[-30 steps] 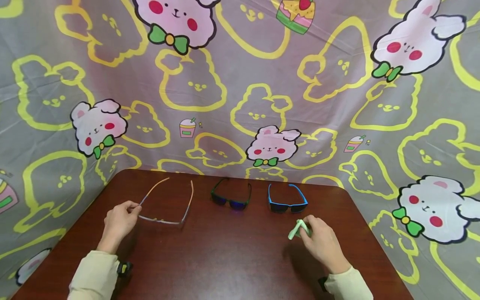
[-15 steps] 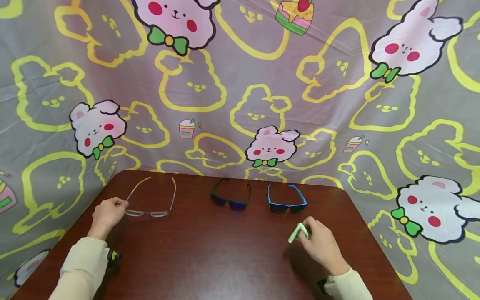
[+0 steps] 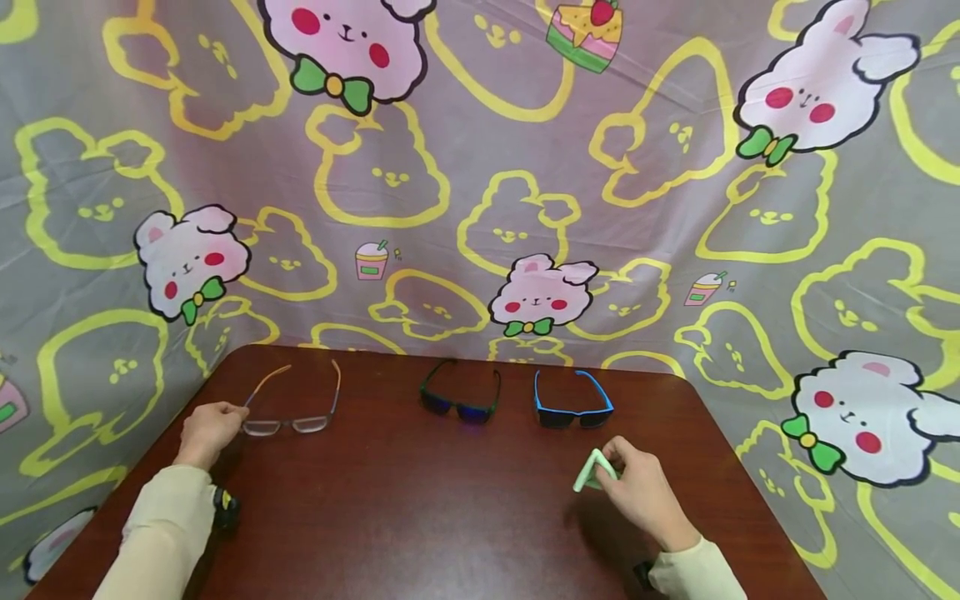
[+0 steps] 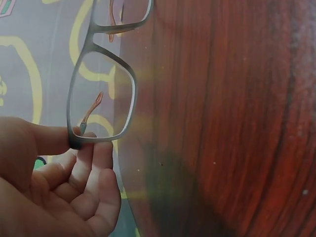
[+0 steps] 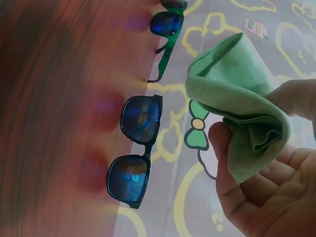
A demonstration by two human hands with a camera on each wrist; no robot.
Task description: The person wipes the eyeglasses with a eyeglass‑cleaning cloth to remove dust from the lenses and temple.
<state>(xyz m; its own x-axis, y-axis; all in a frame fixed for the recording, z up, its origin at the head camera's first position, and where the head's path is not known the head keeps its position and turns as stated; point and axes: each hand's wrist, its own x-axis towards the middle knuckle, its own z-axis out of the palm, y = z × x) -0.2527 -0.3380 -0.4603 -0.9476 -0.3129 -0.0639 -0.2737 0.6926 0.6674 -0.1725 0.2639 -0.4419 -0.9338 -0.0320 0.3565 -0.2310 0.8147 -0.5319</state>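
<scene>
At the table's left side, my left hand (image 3: 211, 433) pinches the corner of clear glasses (image 3: 285, 426) with orange-tipped temples. In the left wrist view, the thumb and fingers (image 4: 102, 153) hold the frame by its hinge corner, the lenses standing upright. My right hand (image 3: 643, 490) grips a folded light green cloth (image 3: 592, 472) above the table's right half. The right wrist view shows the cloth (image 5: 237, 94) bunched between thumb and fingers. Blue-framed sunglasses (image 3: 574, 413) lie just beyond the right hand, and dark green sunglasses (image 3: 457, 408) lie at the middle, both with temples unfolded.
The brown wooden table (image 3: 420, 508) reaches back to a patterned curtain (image 3: 420, 183), which also hangs along both sides. A small black device (image 3: 225, 507) is on the left wrist, and another (image 3: 643, 575) is on the right wrist.
My left hand has moved left with the clear glasses, whose front now faces me beside the table's left edge. The right hand and its cloth have barely moved.
</scene>
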